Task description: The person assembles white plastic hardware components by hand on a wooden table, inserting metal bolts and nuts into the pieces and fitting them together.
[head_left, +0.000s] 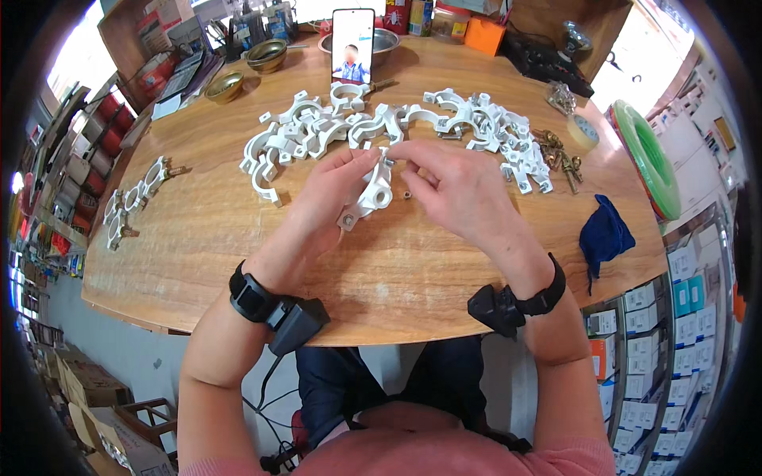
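A white plastic pipe clamp (pixel 379 195) is held up over the middle of the table, its lower ear showing a metal screw. My left hand (pixel 324 193) is closed around it from the left, thumb near its upper end. My right hand (pixel 467 189) has its fingers bent in a pinch at the clamp's upper ear; whatever small part is between the fingertips is hidden. A small metal nut (pixel 407 194) lies on the wood by my right hand. Behind the hands are heaped loose white clamp halves (pixel 305 131), with another heap of clamp pieces (pixel 496 131) to the right.
Several closed clamps with bolts (pixel 135 193) lie at the left. Brass-coloured bolts (pixel 565 159), a tape roll (pixel 583 132) and a dark blue cloth bag (pixel 606 238) are at the right. A phone (pixel 352 47) stands upright at the back, near brass bowls (pixel 225 87).
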Motion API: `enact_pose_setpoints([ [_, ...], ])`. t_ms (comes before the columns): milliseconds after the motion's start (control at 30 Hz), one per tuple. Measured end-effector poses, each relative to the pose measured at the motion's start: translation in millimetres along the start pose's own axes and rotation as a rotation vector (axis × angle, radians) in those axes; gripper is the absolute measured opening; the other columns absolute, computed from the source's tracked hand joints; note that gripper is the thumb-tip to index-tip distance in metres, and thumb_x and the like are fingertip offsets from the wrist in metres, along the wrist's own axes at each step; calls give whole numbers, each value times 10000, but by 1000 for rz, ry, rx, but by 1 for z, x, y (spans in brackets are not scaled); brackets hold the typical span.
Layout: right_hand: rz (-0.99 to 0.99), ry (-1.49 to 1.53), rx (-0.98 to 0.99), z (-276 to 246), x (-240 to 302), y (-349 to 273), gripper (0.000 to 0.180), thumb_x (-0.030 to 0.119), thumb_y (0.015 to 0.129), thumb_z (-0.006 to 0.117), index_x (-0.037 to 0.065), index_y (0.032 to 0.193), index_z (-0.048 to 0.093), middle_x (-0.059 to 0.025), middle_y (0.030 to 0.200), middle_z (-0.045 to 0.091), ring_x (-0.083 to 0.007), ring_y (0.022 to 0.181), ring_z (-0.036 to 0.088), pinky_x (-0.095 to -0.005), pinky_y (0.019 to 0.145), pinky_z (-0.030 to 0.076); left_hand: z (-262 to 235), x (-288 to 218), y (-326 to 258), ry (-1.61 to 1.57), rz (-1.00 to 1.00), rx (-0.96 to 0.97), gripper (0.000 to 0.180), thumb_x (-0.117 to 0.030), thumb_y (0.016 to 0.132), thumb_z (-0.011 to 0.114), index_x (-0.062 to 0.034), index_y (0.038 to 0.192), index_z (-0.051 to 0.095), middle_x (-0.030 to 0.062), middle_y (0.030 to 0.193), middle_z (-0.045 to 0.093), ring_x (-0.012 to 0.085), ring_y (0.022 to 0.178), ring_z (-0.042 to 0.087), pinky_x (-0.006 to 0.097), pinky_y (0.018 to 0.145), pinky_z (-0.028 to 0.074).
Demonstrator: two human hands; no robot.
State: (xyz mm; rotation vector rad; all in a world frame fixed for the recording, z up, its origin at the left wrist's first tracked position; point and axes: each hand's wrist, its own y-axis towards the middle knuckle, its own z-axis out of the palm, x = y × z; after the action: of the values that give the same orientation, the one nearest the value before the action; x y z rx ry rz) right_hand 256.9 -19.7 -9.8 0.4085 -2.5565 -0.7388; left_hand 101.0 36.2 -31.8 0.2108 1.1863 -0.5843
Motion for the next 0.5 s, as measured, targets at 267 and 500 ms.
enact_pose_setpoints([
  [267, -224, 21, -169, 4, -14, 3, 70, 162, 731, 562, 114, 778, 582, -42, 659, 568, -226, 585, 573, -324, 484, 442, 1, 0, -5, -38, -47, 88, 168, -172, 888, 449, -48, 977, 520, -18, 776, 548, 47, 635, 520, 189, 493, 423],
  [500, 67, 358, -108, 2, -14, 8, 127, 92, 714, 637, 49, 829, 607, -10, 627, 571, -62, 567, 546, -198, 524, 436, 13, 3, -5, -1, 212, -1, 163, -92, 849, 518, -44, 1004, 502, 16, 839, 559, 67, 714, 531, 199, 565, 455],
])
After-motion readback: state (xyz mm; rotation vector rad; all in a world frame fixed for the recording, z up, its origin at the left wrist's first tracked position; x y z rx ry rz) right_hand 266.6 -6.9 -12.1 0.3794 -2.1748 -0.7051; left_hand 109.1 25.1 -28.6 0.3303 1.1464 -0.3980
